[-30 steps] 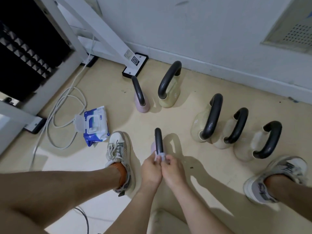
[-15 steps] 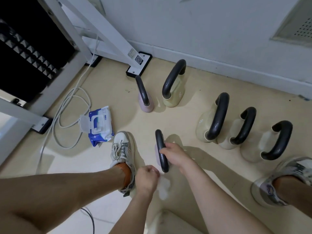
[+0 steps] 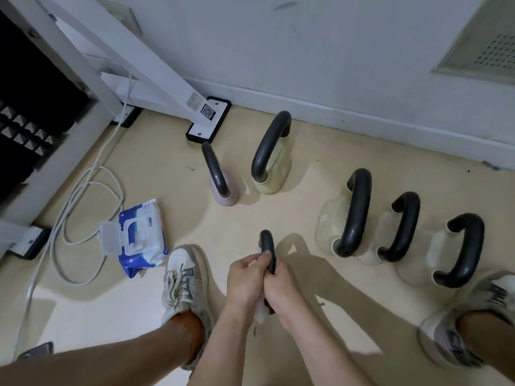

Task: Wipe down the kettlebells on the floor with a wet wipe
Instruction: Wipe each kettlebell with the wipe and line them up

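A small pink kettlebell with a black handle [image 3: 267, 244] stands on the floor between my feet, its body mostly hidden by my hands. My right hand [image 3: 282, 291] grips the near part of that handle. My left hand [image 3: 245, 277] holds a white wet wipe [image 3: 260, 313] and presses it against the handle's left side. Farther back stand another pink kettlebell [image 3: 227, 197] and a pale yellow kettlebell [image 3: 276, 174]. To the right, a row of three pale kettlebells [image 3: 327, 227] [image 3: 388, 227] [image 3: 443, 249] stands side by side.
An open blue and white wipe pack [image 3: 142, 240] lies on the floor left of my left shoe [image 3: 184, 277]. A white cable [image 3: 92, 190] loops beside a white metal frame [image 3: 156, 68]. My right shoe [image 3: 457, 330] sits near the rightmost kettlebell. The wall [image 3: 334, 51] is behind.
My left hand rose with the wipe from beside the kettlebell back onto the handle's left side. My right hand kept its grip and slid nearer along the handle.
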Tool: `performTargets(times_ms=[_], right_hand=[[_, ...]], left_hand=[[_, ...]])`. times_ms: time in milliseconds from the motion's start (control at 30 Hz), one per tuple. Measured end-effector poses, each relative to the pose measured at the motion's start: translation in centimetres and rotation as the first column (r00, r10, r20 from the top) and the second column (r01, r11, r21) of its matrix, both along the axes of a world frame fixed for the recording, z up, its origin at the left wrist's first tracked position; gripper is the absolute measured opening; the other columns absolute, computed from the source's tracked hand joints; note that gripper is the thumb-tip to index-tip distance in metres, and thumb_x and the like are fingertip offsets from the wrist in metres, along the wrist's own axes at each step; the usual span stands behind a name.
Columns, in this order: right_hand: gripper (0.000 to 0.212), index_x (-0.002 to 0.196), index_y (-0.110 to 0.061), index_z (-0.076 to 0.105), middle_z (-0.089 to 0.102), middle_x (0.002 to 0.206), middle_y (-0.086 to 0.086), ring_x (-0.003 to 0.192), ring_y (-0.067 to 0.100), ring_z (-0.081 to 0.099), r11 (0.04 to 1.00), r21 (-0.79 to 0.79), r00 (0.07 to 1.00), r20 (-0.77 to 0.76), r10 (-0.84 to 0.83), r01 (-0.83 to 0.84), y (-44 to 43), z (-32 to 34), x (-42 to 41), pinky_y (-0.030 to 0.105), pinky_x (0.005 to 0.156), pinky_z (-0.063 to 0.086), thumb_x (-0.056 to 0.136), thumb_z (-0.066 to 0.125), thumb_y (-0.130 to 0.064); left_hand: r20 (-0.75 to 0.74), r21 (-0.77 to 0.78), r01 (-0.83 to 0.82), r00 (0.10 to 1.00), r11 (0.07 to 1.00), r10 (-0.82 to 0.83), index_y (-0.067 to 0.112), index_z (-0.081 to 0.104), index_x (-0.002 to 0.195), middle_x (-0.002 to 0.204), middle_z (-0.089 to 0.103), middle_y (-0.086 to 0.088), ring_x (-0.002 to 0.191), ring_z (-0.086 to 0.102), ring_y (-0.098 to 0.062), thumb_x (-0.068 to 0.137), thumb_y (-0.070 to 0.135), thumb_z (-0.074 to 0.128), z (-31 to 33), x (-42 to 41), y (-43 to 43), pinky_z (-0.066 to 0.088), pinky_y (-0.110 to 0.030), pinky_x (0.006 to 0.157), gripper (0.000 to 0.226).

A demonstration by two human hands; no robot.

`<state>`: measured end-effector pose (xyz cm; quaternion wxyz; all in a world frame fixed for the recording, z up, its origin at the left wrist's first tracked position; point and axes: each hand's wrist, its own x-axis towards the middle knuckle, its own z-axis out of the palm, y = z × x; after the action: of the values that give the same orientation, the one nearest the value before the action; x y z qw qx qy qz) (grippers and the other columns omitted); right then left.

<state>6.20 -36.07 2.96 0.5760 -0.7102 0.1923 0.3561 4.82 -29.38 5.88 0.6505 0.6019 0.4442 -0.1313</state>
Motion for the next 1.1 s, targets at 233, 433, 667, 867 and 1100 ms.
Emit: performTargets(times_ms=[233,433,667,867,1100], right_hand=[[0.021,0.112,-0.018,0.053,0.068,0.099,0.006,0.086,0.018,0.069,0.984,0.019,0.976,0.123,-0.181,0.180,-0.5,0.7,6.2,0.030,0.069,0.056,0.093,0.048,-0.024],[0.026,0.115,-0.020,0.051,0.065,0.102,0.008,0.091,0.021,0.067,0.963,0.039,0.946,0.183,-0.268,0.265,-1.5,-0.2,12.2,0.035,0.074,0.056,0.090,0.046,-0.024],[0.029,0.113,-0.022,0.052,0.064,0.097,0.006,0.092,0.027,0.067,0.950,-0.131,0.947,0.200,-0.253,0.282,-2.4,-2.5,14.5,0.043,0.084,0.057,0.090,0.047,-0.040],[0.045,0.126,-0.018,0.050,0.061,0.112,0.008,0.107,0.029,0.063,0.948,-0.235,0.968,0.176,-0.177,0.216,-2.2,-2.0,14.3,0.048,0.093,0.052,0.087,0.050,-0.040],[0.030,0.124,-0.034,0.056,0.061,0.123,-0.010,0.112,0.008,0.059,0.998,0.066,0.930,0.368,-0.015,-0.010,-1.6,5.0,13.5,0.035,0.099,0.048,0.098,0.043,-0.041]], left_hand=[[0.123,-0.004,0.130,0.984,0.991,-0.129,0.000,0.073,0.083,0.071,0.063,-0.014,0.065,0.060,-0.022,0.088,0.021,0.065,1.2,7.3,-0.5,0.048,-0.031,0.065,0.023],[0.175,0.001,0.252,0.953,0.968,-0.248,0.005,0.075,0.081,0.070,0.065,-0.010,0.062,0.061,-0.019,0.090,0.020,0.064,-0.1,14.0,-1.4,0.048,-0.021,0.055,0.021],[0.114,0.020,0.308,0.944,0.951,-0.309,-0.002,0.067,0.085,0.072,0.062,-0.014,0.067,0.058,-0.022,0.097,0.024,0.052,-3.5,16.3,-2.4,0.046,-0.028,0.061,0.033],[0.131,0.121,0.263,0.952,0.957,-0.278,0.004,0.069,0.073,0.071,0.065,-0.005,0.070,0.058,-0.021,0.091,0.019,0.056,-2.6,15.9,-2.5,0.047,-0.030,0.068,0.027],[0.316,-0.092,0.017,0.949,0.996,0.013,0.014,0.070,0.102,0.088,0.071,-0.007,0.083,0.069,-0.021,0.090,0.016,0.062,3.5,15.4,0.9,0.055,-0.036,0.081,0.014]])
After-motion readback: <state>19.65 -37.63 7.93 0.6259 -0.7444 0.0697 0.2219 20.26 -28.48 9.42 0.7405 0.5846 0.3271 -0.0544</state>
